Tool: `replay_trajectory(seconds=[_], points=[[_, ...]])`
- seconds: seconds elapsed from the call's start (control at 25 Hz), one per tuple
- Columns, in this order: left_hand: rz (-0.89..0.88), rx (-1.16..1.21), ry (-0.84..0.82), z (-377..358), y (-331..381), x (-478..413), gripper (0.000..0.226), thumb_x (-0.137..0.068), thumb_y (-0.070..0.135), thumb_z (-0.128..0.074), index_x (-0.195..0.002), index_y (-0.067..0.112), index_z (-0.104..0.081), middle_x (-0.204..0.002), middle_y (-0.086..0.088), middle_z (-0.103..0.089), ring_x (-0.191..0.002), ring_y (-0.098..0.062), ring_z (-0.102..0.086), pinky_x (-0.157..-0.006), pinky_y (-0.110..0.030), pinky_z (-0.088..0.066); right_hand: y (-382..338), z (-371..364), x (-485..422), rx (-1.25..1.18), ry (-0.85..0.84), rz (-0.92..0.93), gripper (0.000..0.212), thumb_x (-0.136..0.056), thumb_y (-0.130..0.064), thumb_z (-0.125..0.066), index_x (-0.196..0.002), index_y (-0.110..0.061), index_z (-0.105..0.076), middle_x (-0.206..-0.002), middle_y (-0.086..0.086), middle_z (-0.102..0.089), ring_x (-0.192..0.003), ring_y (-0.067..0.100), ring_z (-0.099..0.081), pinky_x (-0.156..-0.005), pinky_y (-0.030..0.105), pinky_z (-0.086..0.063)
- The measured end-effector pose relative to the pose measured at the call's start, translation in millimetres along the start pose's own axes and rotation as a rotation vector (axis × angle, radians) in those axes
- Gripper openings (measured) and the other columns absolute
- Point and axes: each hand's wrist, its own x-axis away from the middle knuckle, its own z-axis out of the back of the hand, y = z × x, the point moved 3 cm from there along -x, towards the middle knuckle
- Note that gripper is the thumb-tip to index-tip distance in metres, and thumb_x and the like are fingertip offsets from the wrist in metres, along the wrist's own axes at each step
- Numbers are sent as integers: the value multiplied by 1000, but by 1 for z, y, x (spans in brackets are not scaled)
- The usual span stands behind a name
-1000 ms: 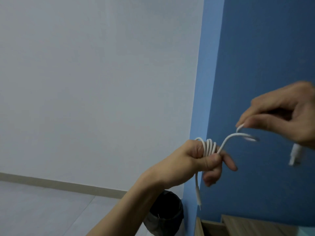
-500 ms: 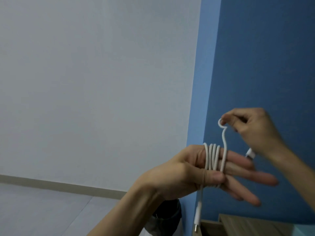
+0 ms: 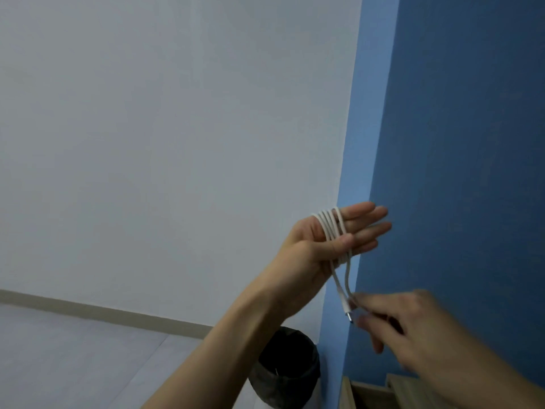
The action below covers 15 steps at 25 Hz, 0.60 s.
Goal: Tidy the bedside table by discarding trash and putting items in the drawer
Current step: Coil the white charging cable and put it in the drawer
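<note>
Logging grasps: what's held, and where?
The white cable: wound round the left hand, thumb pressing the coils; the right hand pinches a loose end.

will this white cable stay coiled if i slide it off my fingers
Probably floppy: the white cable bends tightly round the left hand and its tails droop toward the right hand. Likely springs loose, since only the thumb pins the loops.
</note>
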Motion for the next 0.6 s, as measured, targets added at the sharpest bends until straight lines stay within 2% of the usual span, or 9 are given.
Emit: replay_trajectory(seconds=[0.08, 0.16, 0.2, 0.24, 0.32, 0.4, 0.48, 0.52, 0.6], points=[[27, -143, 29, 10, -3, -1, 39, -90, -15, -34, -122, 1, -51, -134, -22, -53, -114, -22, -60, -96, -28, -49, -12, 7, 6, 181, -94, 44, 17, -89, -25, -56, -97, -37, -65, -52, -13, -58, -54, -1, -56, -53, 6, -42], [39, -293, -6, 12, -4, 3, 38, -92, -15, -34, -123, -1, -51, -132, -22, -54, -116, -21, -58, -98, -26, -48, -21, 17, 7, 578, -121, 199, 11, -73, -28, -65, -68, -37, -64, -43, -16, -48, -37, 1, -43, -42, 7, -37], [48, -369, -34, 11, -6, 5, 37, -92, -16, -34, -124, -4, -49, -132, -23, -55, -116, -19, -58, -99, -24, -47, -26, 23, 8, 693, -52, 281, 12, -64, -31, -64, -55, -36, -59, -38, -18, -41, -30, 0, -38, -34, 8, -32], [61, -443, -69, 9, -7, 7, 37, -92, -17, -33, -125, -8, -48, -131, -24, -55, -115, -16, -58, -99, -21, -46, -32, 31, 9, 756, 12, 316, 16, -66, -31, -58, -50, -35, -55, -36, -18, -36, -28, -2, -37, -30, 9, -27], [93, -556, -143, 2, -10, 10, 35, -92, -16, -33, -123, -11, -50, -121, -19, -61, -106, -4, -60, -96, -14, -45, -41, 44, 11, 822, 95, 379, 31, -77, -28, -37, -53, -33, -55, -39, -17, -41, -28, 4, -43, -28, 18, -25], [88, -612, -205, -5, -7, 12, 27, -94, -12, -34, -112, -13, -55, -104, -13, -64, -90, 3, -64, -89, -9, -45, -46, 60, 8, 831, 153, 464, 41, -85, -29, -29, -58, -25, -59, -43, -8, -47, -30, 17, -45, -31, 21, -33], [67, -595, -298, -10, -3, 14, 24, -97, -8, -31, -104, -16, -53, -99, -28, -66, -88, -17, -68, -90, -14, -46, -49, 75, 0, 803, 206, 528, 48, -94, -31, -24, -64, -19, -60, -48, -2, -51, -38, 24, -48, -33, 33, -45], [75, -553, -338, -12, -1, 15, 25, -97, -7, -30, -105, -15, -52, -99, -38, -64, -86, -25, -68, -91, -18, -46, -51, 80, -5, 818, 215, 516, 37, -93, -29, -29, -71, -21, -58, -52, -2, -53, -44, 25, -49, -37, 36, -48], [84, -441, -374, -17, 5, 16, 23, -97, -7, -31, -107, -6, -51, -99, -42, -59, -80, -18, -69, -91, -23, -48, -48, 86, -12, 858, 240, 500, 18, -85, -18, -38, -83, -26, -54, -60, -5, -56, -55, 23, -49, -42, 36, -48]])
